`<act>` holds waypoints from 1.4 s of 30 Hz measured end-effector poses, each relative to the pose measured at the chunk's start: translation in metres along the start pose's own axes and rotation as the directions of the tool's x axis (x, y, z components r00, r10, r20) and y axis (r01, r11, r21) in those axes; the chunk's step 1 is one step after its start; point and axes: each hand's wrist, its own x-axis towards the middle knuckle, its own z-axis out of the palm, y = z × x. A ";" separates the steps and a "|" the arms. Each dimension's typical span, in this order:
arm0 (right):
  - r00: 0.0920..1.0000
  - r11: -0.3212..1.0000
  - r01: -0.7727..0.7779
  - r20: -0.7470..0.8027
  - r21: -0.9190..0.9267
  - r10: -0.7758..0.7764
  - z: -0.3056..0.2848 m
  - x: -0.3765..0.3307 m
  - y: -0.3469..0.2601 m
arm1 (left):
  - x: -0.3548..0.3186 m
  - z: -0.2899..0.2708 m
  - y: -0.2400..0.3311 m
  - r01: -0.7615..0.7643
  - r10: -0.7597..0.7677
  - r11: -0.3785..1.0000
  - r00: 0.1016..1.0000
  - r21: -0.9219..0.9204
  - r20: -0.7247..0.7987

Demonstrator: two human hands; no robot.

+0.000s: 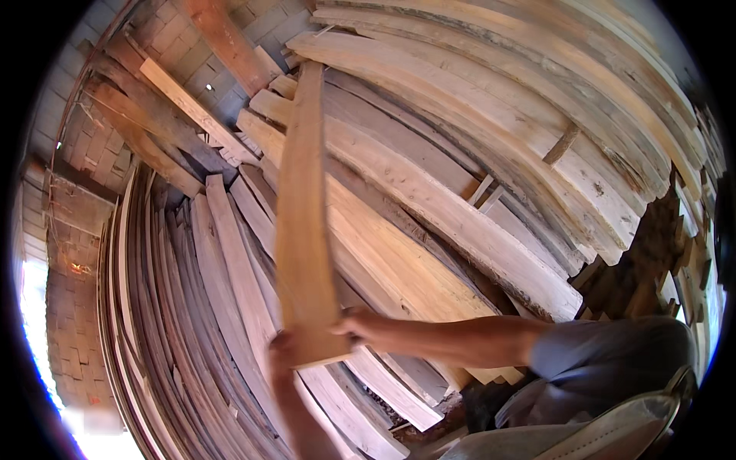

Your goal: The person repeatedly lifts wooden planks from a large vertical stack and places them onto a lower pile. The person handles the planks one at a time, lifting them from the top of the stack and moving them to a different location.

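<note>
Head view shows my left hand [282, 351] and my right hand [354, 323] grasping the two edges of one long plank [302, 207] at its near end, over the stacked boards [429, 195]. As I judge, its far end could dip or knock the boards, because I grip only one end. It points away from me, its long axis running from my hands toward the brick wall [268, 29].
</note>
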 end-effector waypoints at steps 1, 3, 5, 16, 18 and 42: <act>0.991 0.955 -0.108 0.109 0.276 0.081 0.025 0.059 0.031 | 0.018 -0.060 0.002 -0.046 0.049 0.999 0.995 0.026 -0.092; 0.994 0.988 -0.042 0.103 0.152 0.026 0.052 0.109 0.053 | 0.025 -0.068 0.040 0.145 -0.115 0.987 0.941 0.072 -0.318; 0.994 0.998 -0.062 0.091 0.018 0.060 0.065 0.122 0.086 | 0.031 -0.133 -0.039 0.073 -0.021 0.990 0.922 0.121 -0.386; 0.888 0.836 0.016 -0.376 -0.548 -0.264 -0.015 0.056 0.123 | 0.027 -0.055 -0.078 -0.021 0.217 0.858 0.921 0.513 -0.325; 0.928 0.812 0.033 -0.283 -0.582 -0.240 -0.010 0.071 0.127 | 0.037 -0.077 -0.069 0.040 0.107 0.766 0.976 0.641 -0.189; 0.863 0.995 0.023 -0.501 -0.097 -0.069 -0.074 0.017 0.133 | -0.010 0.106 -0.093 0.193 -0.048 0.796 0.965 0.574 -0.259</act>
